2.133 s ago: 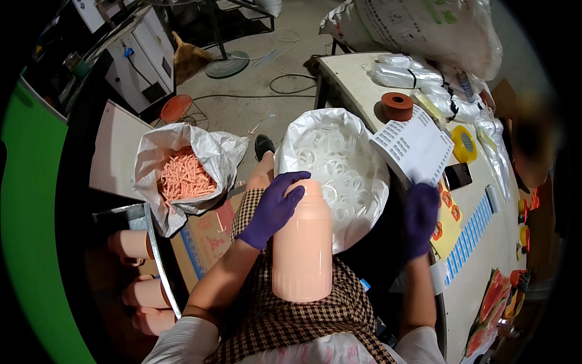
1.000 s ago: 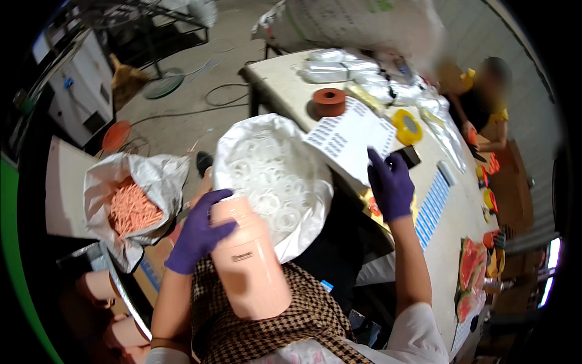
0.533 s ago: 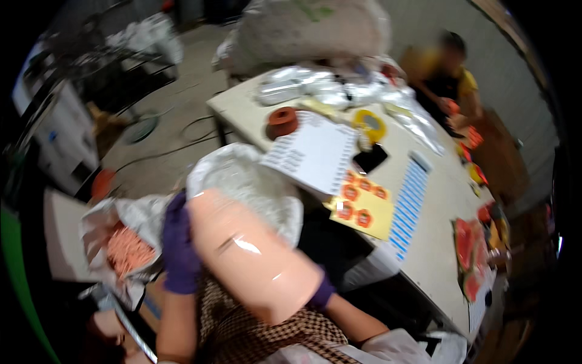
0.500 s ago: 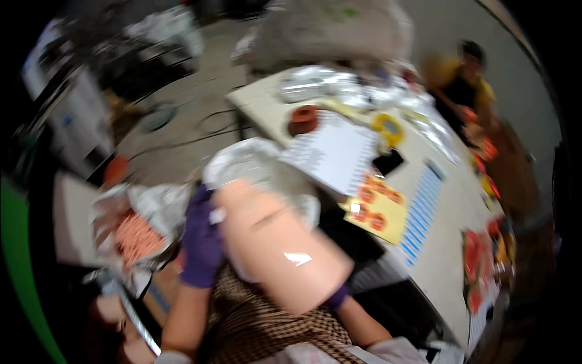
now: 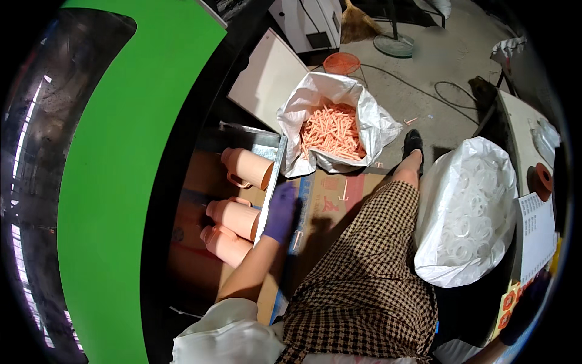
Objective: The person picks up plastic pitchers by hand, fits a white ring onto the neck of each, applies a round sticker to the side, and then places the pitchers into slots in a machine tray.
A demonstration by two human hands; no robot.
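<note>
My left hand (image 5: 280, 212), in a purple glove, is over the near rim of a metal-edged bin (image 5: 276, 164). No object shows in it, and its fingers are mostly hidden from view. Inside the bin three peach-coloured plastic jugs lie on their sides: a far jug (image 5: 247, 167) with its handle showing, a middle jug (image 5: 233, 218), and a near jug (image 5: 224, 244) partly behind my forearm. At the right rim, in shadow, my right hand (image 5: 526, 306) is beside the table edge, near a yellow sheet with orange round stickers (image 5: 504, 309). Its fingers cannot be made out.
A white sack of small peach plastic pieces (image 5: 333, 130) stands ahead. Another white sack, of clear plastic rings (image 5: 470, 212), stands at my right by the table (image 5: 515, 115). A large green machine panel (image 5: 115, 182) rises at left. Flattened cardboard (image 5: 330, 197) lies underfoot.
The view has swung left and down toward the bin. Earlier both gloved hands held a peach jug body before me; now they are wide apart, with no jug between them.
</note>
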